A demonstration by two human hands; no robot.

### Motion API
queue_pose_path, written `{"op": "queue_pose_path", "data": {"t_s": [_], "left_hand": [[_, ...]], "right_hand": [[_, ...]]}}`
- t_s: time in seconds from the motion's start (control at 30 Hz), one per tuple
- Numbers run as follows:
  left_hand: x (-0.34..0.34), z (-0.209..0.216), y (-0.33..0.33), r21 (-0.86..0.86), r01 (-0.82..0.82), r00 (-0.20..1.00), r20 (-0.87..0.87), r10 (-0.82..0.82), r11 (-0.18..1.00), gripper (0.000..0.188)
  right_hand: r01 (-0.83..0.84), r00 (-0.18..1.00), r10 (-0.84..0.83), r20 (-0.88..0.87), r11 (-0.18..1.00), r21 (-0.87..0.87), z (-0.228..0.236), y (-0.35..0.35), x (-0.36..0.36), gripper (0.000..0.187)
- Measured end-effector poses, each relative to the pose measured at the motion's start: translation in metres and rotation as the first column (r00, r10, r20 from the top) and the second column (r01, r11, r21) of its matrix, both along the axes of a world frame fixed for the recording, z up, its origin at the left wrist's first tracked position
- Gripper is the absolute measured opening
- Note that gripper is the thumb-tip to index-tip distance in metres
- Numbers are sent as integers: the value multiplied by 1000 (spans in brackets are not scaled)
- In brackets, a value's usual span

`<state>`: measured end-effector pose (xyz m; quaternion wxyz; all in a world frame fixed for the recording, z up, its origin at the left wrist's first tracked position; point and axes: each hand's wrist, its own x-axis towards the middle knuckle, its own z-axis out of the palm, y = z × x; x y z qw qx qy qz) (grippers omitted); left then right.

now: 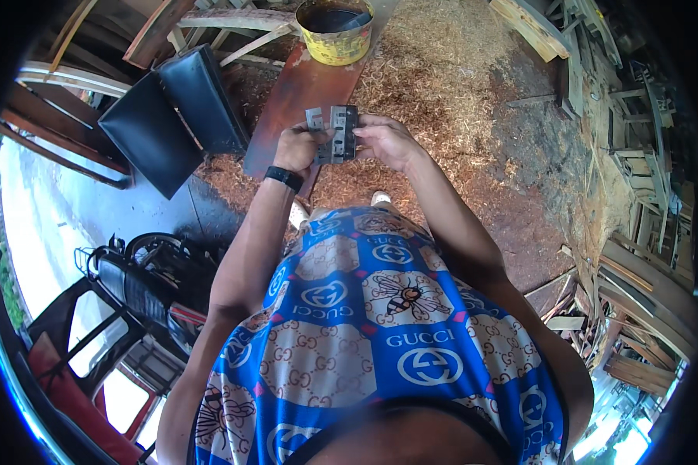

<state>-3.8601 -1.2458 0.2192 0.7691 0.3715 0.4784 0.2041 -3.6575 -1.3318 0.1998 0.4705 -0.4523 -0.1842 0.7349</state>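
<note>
Sawdust and wood shavings (442, 70) are covering the ground of what is looking like an open woodworking yard, with stacked timber frames (628, 147) piling up along the far right side. Both hands are meeting out in front of the person's chest, and between them they are gripping a small stack of grey metal plates (335, 133), flat rectangular pieces with dark slots, standing roughly upright. The left hand (298, 147) is clenching around the left edge of the stack, its fingers wrapping the lower part, and a black wristband (285, 177) is sitting on that wrist just below the grip. The right hand (386, 142) is pinching the right edge of the same plates, thumb and fingers closing on them from the side. Whether the plates are separate pieces or joined is too small to tell.

Directly beyond the held plates, a long reddish-brown board (291, 101) is lying on the shavings, running away from the grip. At its far end, well beyond the hands, a yellow tin (335, 31) with dark liquid inside is standing upright. To the left of the grip, two black cushioned panels (171, 116) are leaning together. Below and left of the hands, near the person's left elbow, a dark motorcycle (147, 279) is standing on pale pavement.
</note>
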Motion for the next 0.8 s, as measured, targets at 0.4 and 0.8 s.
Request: {"op": "queue_pose_path", "data": {"t_s": [0.4,0.8], "left_hand": [[5,2,1,59,-15,1000,-19,16,998,23],[0,4,2,72,63,995,-80,-57,995,20]], "right_hand": [[-19,1000,20,-9,999,27,1,4,1,33],[-36,999,35,5,999,28,6,4,-3,33]]}}
